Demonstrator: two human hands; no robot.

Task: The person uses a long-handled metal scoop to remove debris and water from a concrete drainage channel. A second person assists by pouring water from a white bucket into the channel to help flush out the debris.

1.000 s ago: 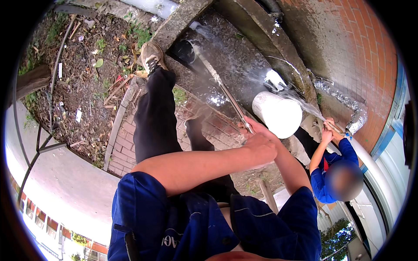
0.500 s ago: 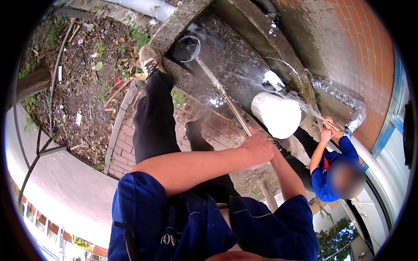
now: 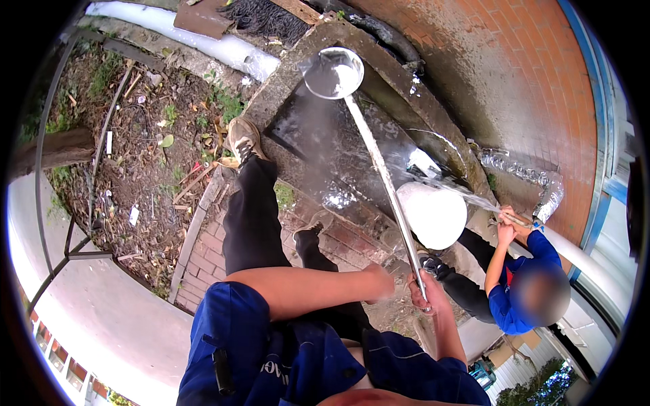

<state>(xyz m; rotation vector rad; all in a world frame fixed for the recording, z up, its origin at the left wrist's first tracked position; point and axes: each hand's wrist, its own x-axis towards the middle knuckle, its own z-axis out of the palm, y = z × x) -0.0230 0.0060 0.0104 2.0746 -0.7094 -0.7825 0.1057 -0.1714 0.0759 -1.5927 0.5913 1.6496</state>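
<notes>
The right hand (image 3: 428, 292) has its fingers clenched round the lower end of a long metal ladle (image 3: 379, 162), whose handle runs up and away to a round bowl (image 3: 333, 72) held over the far corner of a wet concrete pit (image 3: 352, 145). The left hand (image 3: 379, 283) sits just beside the right, close to the handle; whether its fingers grip it cannot be told. A white bucket (image 3: 433, 215) stands near the handle. A second person (image 3: 521, 284) in blue directs a hose (image 3: 521, 220), its water jet crossing above the bucket.
</notes>
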